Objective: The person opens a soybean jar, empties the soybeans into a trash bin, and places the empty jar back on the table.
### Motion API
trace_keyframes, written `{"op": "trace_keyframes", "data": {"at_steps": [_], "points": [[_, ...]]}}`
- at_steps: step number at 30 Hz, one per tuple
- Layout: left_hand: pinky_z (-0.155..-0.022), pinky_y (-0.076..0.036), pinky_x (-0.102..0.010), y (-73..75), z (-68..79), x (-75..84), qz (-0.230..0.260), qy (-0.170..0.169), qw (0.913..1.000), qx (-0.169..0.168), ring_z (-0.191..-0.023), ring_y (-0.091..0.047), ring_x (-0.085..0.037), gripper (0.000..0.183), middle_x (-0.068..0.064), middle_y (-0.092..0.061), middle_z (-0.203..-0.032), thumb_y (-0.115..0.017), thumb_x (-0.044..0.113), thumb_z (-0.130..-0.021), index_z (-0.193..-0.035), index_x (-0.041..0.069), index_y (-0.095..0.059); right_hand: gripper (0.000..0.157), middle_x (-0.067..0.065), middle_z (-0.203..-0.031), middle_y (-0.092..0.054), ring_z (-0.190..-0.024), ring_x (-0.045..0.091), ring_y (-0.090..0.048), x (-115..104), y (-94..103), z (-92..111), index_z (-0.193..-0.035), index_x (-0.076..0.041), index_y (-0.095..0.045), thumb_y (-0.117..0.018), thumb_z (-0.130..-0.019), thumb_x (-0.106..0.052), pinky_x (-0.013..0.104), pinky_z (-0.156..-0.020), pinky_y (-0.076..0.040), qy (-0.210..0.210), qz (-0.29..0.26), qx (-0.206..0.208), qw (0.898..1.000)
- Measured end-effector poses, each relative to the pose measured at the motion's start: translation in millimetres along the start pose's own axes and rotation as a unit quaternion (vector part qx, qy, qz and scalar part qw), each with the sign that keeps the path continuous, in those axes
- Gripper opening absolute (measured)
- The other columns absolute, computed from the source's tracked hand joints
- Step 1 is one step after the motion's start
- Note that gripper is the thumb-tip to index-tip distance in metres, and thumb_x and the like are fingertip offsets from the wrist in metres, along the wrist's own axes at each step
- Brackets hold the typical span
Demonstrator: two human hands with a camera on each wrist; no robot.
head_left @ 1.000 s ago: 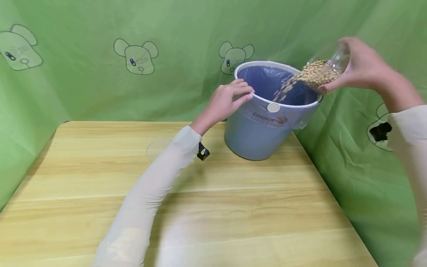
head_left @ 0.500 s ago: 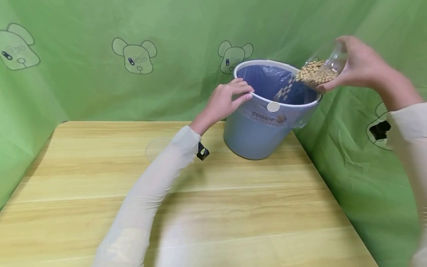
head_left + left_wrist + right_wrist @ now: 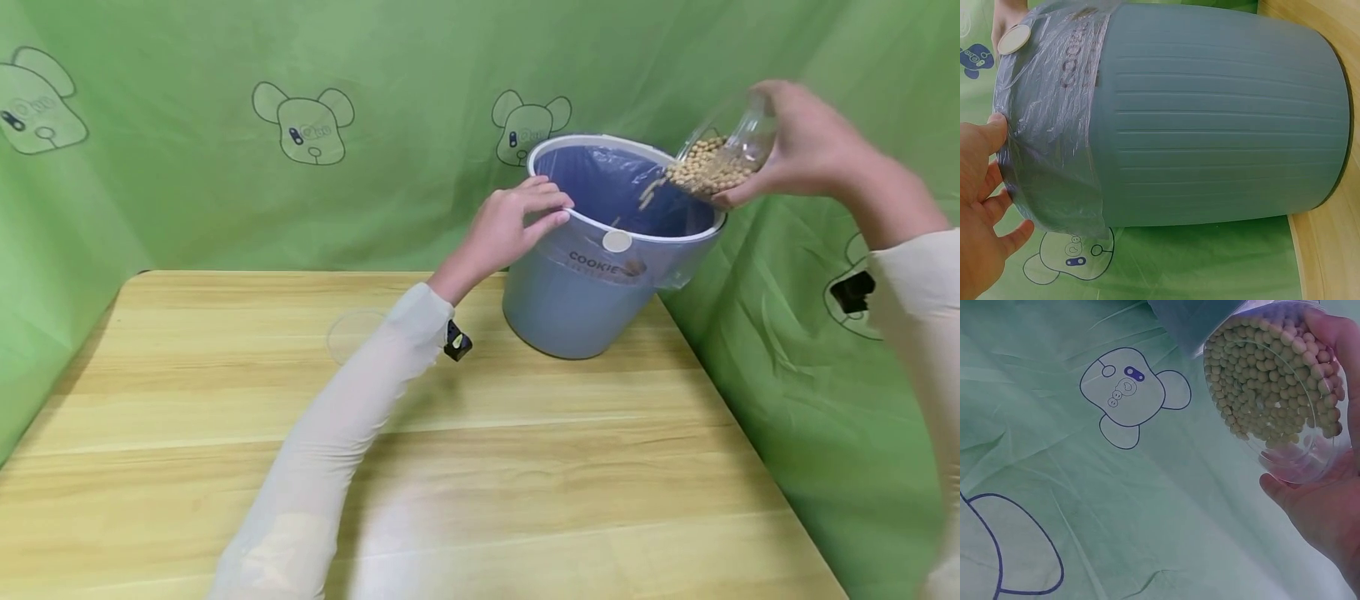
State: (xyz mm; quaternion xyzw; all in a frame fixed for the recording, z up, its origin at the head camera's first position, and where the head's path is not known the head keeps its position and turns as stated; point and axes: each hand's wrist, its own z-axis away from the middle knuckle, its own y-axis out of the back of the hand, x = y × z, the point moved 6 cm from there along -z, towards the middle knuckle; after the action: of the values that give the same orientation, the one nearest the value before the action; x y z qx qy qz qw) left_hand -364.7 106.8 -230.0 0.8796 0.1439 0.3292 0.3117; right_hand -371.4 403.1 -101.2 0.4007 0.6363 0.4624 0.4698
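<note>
A grey-blue trash can [image 3: 573,308], lined with a clear plastic bag [image 3: 1063,119], stands on the table with its mouth up. My left hand [image 3: 517,221] holds its white rim on the near left side, thumb and fingertips at the edge. On the right, my right hand [image 3: 813,146] grips a clear plastic jar [image 3: 757,133] tilted mouth-down over the can's right rim. Pale round soybeans [image 3: 708,171] fill the lower side of the jar, and a thin trickle of them drops into the can. The right wrist view shows the soybeans [image 3: 1266,381] through the jar's base.
A transparent round lid [image 3: 356,336] lies flat on the wooden table [image 3: 480,475], partly behind the left sleeve. Green cloth walls [image 3: 420,75] with bear drawings close off the back and both sides. The can stands near the table's right edge.
The stream of soybeans has thinned to a few falling ones, and the jar holds fewer. My right hand has shifted slightly left with the jar; the left hand stays on the rim.
</note>
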Motion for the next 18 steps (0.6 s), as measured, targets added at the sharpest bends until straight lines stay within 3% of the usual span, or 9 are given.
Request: {"op": "trace_keyframes", "data": {"at_steps": [18], "points": [[-0.127,-0.028,-0.029,-1.4,-1.5,2.8,0.004,-0.004,1.0000,0.007,-0.146,-0.047,-0.023,0.033,-0.003,-0.064,-0.142,-0.063,0.030,-0.101,-0.130,0.015,-0.070,0.146,0.039,-0.163,-0.011,-0.147,0.062,-0.014,-3.9,-2.3,-6.0,-0.161,0.001,-0.007,-0.102,-0.052,-0.017,0.080,-0.116,-0.015,0.023,0.065,-0.009,0.998]]}}
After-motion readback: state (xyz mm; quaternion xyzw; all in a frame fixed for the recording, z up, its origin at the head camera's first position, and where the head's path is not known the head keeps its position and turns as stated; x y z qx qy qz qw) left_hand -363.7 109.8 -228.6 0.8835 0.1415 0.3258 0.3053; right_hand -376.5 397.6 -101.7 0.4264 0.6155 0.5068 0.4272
